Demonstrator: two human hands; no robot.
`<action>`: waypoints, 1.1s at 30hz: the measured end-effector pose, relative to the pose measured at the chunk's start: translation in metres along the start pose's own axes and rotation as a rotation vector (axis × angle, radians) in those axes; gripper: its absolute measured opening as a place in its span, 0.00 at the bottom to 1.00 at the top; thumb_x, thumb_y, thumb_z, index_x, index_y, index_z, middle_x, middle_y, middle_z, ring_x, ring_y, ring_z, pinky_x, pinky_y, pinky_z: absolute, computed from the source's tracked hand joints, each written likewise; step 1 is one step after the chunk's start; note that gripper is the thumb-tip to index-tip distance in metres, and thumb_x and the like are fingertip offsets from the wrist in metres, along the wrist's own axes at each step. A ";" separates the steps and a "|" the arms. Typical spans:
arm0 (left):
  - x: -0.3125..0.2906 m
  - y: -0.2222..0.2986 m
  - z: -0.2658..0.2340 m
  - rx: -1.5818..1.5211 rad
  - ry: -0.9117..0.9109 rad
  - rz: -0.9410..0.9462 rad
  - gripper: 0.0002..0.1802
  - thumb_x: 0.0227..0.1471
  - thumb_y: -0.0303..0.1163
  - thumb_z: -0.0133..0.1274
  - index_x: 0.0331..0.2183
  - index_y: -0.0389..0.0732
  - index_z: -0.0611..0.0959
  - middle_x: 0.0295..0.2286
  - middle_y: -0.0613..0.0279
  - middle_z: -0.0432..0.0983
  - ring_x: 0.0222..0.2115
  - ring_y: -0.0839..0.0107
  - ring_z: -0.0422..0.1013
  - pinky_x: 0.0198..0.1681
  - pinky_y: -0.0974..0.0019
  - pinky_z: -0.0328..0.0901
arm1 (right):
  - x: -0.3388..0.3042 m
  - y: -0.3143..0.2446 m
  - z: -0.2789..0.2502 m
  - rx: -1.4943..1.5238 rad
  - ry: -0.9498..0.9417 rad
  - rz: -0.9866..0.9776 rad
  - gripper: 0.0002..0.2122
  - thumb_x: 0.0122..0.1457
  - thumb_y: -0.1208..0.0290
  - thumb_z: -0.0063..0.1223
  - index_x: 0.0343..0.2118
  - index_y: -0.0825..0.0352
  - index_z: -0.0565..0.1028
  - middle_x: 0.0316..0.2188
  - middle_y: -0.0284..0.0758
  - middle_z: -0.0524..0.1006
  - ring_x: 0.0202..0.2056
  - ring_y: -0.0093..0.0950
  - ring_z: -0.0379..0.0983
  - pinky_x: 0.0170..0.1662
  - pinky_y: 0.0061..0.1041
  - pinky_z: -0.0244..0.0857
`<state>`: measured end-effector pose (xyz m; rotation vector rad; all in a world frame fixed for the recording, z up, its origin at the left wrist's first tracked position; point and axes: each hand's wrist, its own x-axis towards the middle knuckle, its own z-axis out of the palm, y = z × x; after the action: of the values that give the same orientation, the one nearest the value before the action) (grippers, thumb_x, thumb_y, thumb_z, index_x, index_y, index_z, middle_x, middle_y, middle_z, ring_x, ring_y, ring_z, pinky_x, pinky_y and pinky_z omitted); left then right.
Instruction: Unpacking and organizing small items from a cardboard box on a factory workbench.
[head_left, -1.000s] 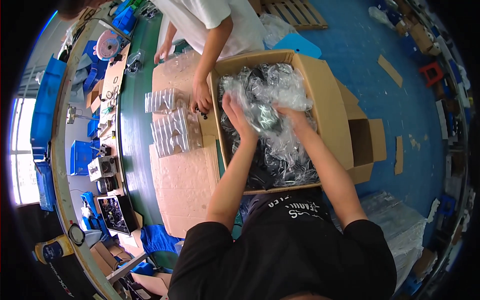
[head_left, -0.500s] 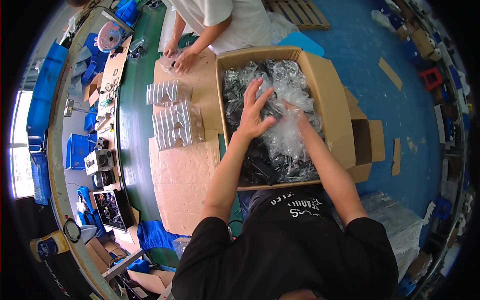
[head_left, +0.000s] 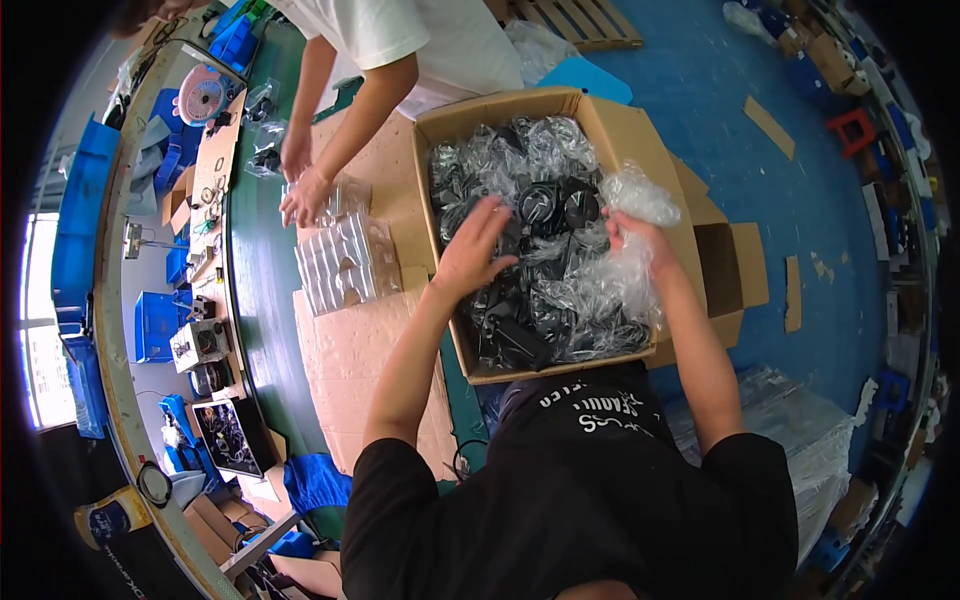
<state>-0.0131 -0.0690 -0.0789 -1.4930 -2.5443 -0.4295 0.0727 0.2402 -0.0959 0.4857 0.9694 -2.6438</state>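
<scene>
A cardboard box (head_left: 433, 255) with raised flaps stands in front of me. It is filled with black corded items (head_left: 540, 205) in clear plastic bags; their exact kind is hard to make out. My right hand (head_left: 640, 240) is closed on crumpled clear plastic wrap (head_left: 642, 200) over the box's right side, and part of the wrap hangs down toward the bagged items. My left hand (head_left: 478, 248) rests over the left part of the contents, its fingers spread and apart from the wrap.
Clear plastic trays (head_left: 350, 265) sit on cardboard left of the box. A co-worker's hands (head_left: 308, 190) are at the far trays. A green work surface (head_left: 270, 290) runs along the left. A wooden pallet (head_left: 575, 22) lies on the blue floor at the back.
My right hand has pulled the plastic wrap to the right, uncovering black items in the middle. My left hand has moved slightly left and nearer. The co-worker's hands have shifted left to the trays.
</scene>
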 end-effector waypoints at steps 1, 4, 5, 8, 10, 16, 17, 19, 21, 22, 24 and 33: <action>0.002 -0.002 0.003 -0.043 0.061 -0.114 0.39 0.41 0.48 0.56 0.53 0.39 0.66 0.51 0.51 0.62 0.55 0.55 0.56 0.55 0.55 0.54 | -0.010 0.005 0.009 -0.047 0.043 -0.015 0.13 0.57 0.68 0.48 0.45 0.64 0.69 0.26 0.27 0.71 0.22 0.17 0.65 0.26 0.14 0.58; 0.008 -0.006 0.015 -0.132 0.183 -0.328 0.37 0.43 0.45 0.55 0.53 0.40 0.65 0.51 0.52 0.62 0.54 0.55 0.58 0.54 0.59 0.57 | -0.030 0.005 0.022 -0.138 0.137 -0.056 0.14 0.57 0.67 0.48 0.45 0.64 0.69 0.25 0.27 0.71 0.22 0.17 0.64 0.26 0.15 0.58; 0.009 -0.009 0.021 -0.015 0.130 -0.277 0.36 0.43 0.43 0.55 0.53 0.40 0.65 0.52 0.53 0.62 0.53 0.55 0.59 0.53 0.60 0.58 | -0.035 -0.001 0.022 -0.141 0.149 -0.069 0.14 0.57 0.67 0.49 0.45 0.64 0.69 0.25 0.27 0.71 0.22 0.18 0.64 0.27 0.15 0.58; -0.004 -0.025 0.026 0.347 -0.044 -0.122 0.33 0.43 0.37 0.54 0.52 0.40 0.66 0.53 0.56 0.62 0.50 0.57 0.62 0.50 0.64 0.60 | -0.045 -0.001 0.021 -0.132 0.176 -0.096 0.14 0.56 0.67 0.49 0.45 0.64 0.69 0.25 0.28 0.70 0.22 0.18 0.64 0.28 0.15 0.57; 0.006 -0.047 0.016 0.268 -0.004 0.008 0.26 0.43 0.31 0.53 0.47 0.39 0.72 0.49 0.59 0.67 0.46 0.58 0.66 0.47 0.63 0.62 | -0.039 -0.001 0.016 -0.180 0.179 -0.115 0.15 0.56 0.67 0.49 0.46 0.65 0.69 0.25 0.28 0.70 0.23 0.18 0.64 0.28 0.14 0.57; 0.082 -0.038 -0.055 -0.450 0.314 -0.523 0.08 0.47 0.27 0.46 0.27 0.36 0.78 0.24 0.56 0.76 0.22 0.63 0.69 0.28 0.66 0.65 | -0.012 -0.012 0.025 -0.473 0.124 -0.370 0.13 0.51 0.70 0.56 0.39 0.66 0.73 0.28 0.30 0.74 0.30 0.20 0.68 0.38 0.19 0.62; 0.087 -0.042 -0.062 -0.421 0.266 -0.474 0.08 0.48 0.27 0.45 0.27 0.35 0.78 0.20 0.56 0.74 0.18 0.64 0.66 0.25 0.66 0.62 | -0.004 -0.015 0.049 -0.600 0.022 -0.533 0.14 0.49 0.70 0.58 0.39 0.66 0.74 0.29 0.31 0.75 0.32 0.22 0.69 0.41 0.21 0.62; 0.103 -0.039 -0.073 -0.368 0.231 -0.381 0.10 0.50 0.29 0.45 0.28 0.32 0.78 0.16 0.58 0.71 0.15 0.68 0.60 0.21 0.66 0.59 | 0.028 -0.019 0.085 -0.807 -0.108 -0.810 0.16 0.46 0.71 0.61 0.39 0.67 0.74 0.33 0.33 0.76 0.35 0.24 0.71 0.44 0.25 0.64; 0.118 -0.019 -0.083 -0.339 0.246 -0.356 0.12 0.50 0.31 0.45 0.28 0.31 0.78 0.16 0.60 0.70 0.15 0.69 0.58 0.21 0.66 0.58 | 0.043 -0.027 0.120 -0.888 -0.149 -0.911 0.17 0.46 0.70 0.62 0.40 0.67 0.74 0.35 0.34 0.77 0.36 0.26 0.72 0.45 0.26 0.65; 0.125 -0.008 -0.089 -0.508 0.223 -0.425 0.13 0.52 0.32 0.45 0.26 0.31 0.77 0.15 0.61 0.70 0.15 0.71 0.58 0.21 0.66 0.57 | 0.039 -0.040 0.141 -1.123 -0.144 -0.709 0.20 0.45 0.70 0.62 0.43 0.68 0.72 0.38 0.35 0.76 0.37 0.27 0.73 0.45 0.27 0.66; 0.131 -0.002 -0.100 -0.671 0.216 -0.502 0.16 0.53 0.34 0.45 0.25 0.30 0.76 0.14 0.63 0.69 0.15 0.72 0.58 0.20 0.66 0.57 | 0.039 -0.048 0.157 -1.353 -0.156 -0.498 0.23 0.45 0.71 0.62 0.46 0.68 0.70 0.40 0.36 0.76 0.37 0.27 0.73 0.44 0.27 0.68; 0.054 -0.036 -0.060 0.158 -0.390 -0.359 0.29 0.50 0.48 0.49 0.47 0.36 0.73 0.39 0.50 0.73 0.37 0.61 0.71 0.40 0.64 0.65 | 0.025 -0.044 0.055 -0.393 0.079 -0.682 0.23 0.49 0.80 0.52 0.51 0.67 0.66 0.45 0.39 0.73 0.42 0.30 0.72 0.48 0.26 0.66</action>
<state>-0.0712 -0.0603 -0.0125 -1.1566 -3.0783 0.0333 0.0222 0.2325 -0.0420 0.1819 1.9091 -2.8696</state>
